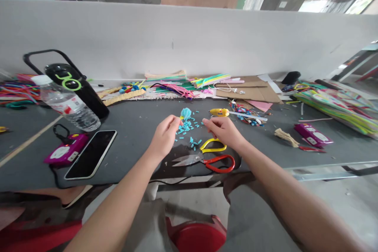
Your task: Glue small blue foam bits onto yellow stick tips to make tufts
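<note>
My left hand (pixel 167 133) pinches the yellow stem of a small blue fuzzy ball (pixel 186 113), which stands out just beyond the fingertips. Several short blue pieces (pixel 186 126) lie scattered on the dark table between my hands. To the right, the fingers of my right hand (pixel 220 128) are pinched together; whatever they may hold is too small to make out. Scissors with one yellow and one red handle (pixel 219 163) lie partly open below my hands. Just beyond my right hand rests a yellow glue gun (pixel 219 112) with a clear stick in it.
On the left stand a clear water bottle (pixel 72 106) and a black flask (pixel 88 96), near a phone (pixel 92 154) and a purple device (pixel 68 149). Another purple device (pixel 312 135) lies right. Cardboard (pixel 251 91) and coloured strips (pixel 333 106) line the back.
</note>
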`<state>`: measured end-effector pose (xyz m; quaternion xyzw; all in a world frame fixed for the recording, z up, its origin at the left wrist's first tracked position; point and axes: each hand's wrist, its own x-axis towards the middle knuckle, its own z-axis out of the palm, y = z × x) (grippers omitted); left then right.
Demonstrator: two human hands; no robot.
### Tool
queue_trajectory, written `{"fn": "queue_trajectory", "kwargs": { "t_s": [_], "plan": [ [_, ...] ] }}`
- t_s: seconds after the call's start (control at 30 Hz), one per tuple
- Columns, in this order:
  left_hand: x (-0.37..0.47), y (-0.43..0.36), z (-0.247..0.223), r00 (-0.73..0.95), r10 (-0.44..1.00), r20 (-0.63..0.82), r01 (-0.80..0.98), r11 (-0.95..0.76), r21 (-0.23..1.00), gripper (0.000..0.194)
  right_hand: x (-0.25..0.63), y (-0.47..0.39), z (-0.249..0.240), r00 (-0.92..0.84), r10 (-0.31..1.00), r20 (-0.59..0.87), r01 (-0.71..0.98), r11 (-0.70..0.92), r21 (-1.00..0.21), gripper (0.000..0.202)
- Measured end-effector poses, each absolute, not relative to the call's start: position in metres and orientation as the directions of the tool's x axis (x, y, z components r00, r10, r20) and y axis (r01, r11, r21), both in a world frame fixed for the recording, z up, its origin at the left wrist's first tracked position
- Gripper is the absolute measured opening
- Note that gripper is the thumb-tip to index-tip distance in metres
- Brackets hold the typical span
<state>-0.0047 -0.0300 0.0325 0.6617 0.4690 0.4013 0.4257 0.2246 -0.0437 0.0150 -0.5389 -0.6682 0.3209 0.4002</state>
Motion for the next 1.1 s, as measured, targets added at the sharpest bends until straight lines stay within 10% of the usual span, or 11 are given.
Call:
{"fn": "queue_trajectory", "kwargs": {
  "t_s": [0.17, 0.33, 0.57, 1.1],
  "plan": [
    [-0.002, -0.041, 0.032, 0.28, 0.916, 0.287, 0.512, -0.396, 0.763, 0.036, 0.222, -0.044, 0.002, -0.145, 0.932, 0.332, 0.544, 0.355, -0.76, 0.023],
    [0.0, -0.046, 0.032, 0.328, 0.886, 0.326, 0.562, -0.461, 0.687, 0.031, 0.214, -0.059, 0.007, -0.138, 0.942, 0.306, 0.333, 0.335, -0.881, 0.062],
    [0.004, -0.053, 0.03, 0.406, 0.84, 0.36, 0.623, -0.543, 0.563, 0.026, 0.209, -0.068, 0.017, -0.139, 0.931, 0.337, 0.153, 0.357, -0.922, 0.052],
    [0.007, -0.059, 0.03, 0.453, 0.81, 0.373, 0.576, -0.585, 0.571, 0.024, 0.202, -0.066, 0.01, -0.07, 0.919, 0.388, 0.291, 0.391, -0.873, 0.03]
  ]
}}
